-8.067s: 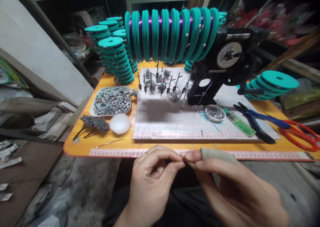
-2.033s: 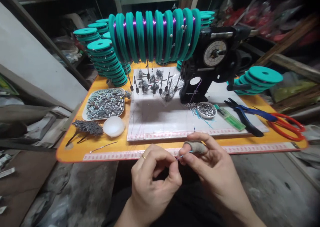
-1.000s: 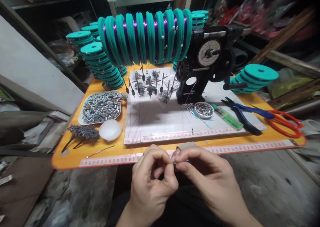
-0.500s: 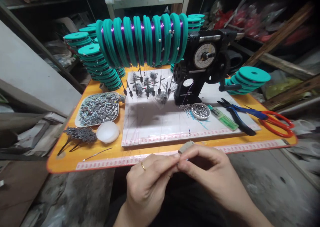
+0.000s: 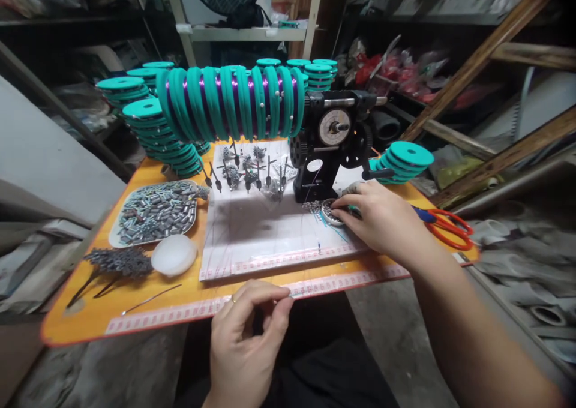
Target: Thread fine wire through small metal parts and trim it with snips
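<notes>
My left hand [image 5: 252,336] is raised at the table's near edge, thumb and forefinger pinched together. Whatever is between those fingertips is too small to name. My right hand [image 5: 375,216] reaches over the white board, its fingertips closed together in a small round dish [image 5: 333,223] of tiny shiny metal pieces. What they pinch is hidden. Beside the dish lie small loose pieces [image 5: 311,206] and thin blue strips [image 5: 339,234]. Just behind stands a black winding machine [image 5: 317,183] with a dial, carrying a row of teal spools [image 5: 234,102] wound with purple line.
Dark weights on lines [image 5: 247,183] hang below the spools. On the left are a tray [image 5: 192,216] of grey sinkers, a white bowl [image 5: 173,255] and a dark bristly bundle [image 5: 119,262]. Red-handled scissors [image 5: 450,228] lie right. Spool stacks [image 5: 157,132] stand behind.
My hands have parted. The right one has moved forward from beside the left to the small dish; the left stays pinched near the table edge. The view has shifted.
</notes>
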`<state>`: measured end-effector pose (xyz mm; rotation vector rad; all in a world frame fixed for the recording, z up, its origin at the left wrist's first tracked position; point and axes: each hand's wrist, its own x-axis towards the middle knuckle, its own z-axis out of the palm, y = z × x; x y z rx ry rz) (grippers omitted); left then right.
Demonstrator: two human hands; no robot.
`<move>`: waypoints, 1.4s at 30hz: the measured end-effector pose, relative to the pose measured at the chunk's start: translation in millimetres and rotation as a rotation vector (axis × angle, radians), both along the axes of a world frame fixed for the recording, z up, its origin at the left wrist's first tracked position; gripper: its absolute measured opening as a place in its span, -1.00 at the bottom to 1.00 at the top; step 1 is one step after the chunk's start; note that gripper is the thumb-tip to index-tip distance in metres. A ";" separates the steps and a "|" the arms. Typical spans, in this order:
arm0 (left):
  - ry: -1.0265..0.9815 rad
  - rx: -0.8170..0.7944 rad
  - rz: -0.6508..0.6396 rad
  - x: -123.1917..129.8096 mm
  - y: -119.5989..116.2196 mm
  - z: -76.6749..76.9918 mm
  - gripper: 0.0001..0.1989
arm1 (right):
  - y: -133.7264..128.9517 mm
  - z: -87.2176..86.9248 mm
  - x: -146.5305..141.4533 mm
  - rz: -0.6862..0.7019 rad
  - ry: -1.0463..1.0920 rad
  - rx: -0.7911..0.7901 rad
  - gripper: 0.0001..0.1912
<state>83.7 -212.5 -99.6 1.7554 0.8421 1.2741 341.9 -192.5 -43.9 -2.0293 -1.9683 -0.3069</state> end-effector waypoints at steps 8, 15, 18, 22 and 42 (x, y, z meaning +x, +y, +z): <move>-0.030 -0.055 0.028 3.7 -1.3 2.2 -0.87 | -4.1 5.8 3.3 0.030 0.124 0.068 -0.97; -0.058 -0.117 0.017 5.5 -2.6 5.1 -0.88 | -47.2 5.0 -49.7 0.217 0.554 0.257 -0.92; -0.066 -0.130 -0.014 4.1 -5.1 5.5 -0.87 | -67.3 -5.6 -78.6 0.260 0.691 0.252 -0.79; -0.065 -0.143 -0.023 2.1 -8.4 5.3 -0.85 | -80.1 -21.1 -98.2 0.213 0.883 0.273 -0.67; -0.074 -0.145 -0.065 1.4 -7.9 8.0 -0.83 | -81.7 -24.3 -104.8 0.186 1.005 0.230 -0.66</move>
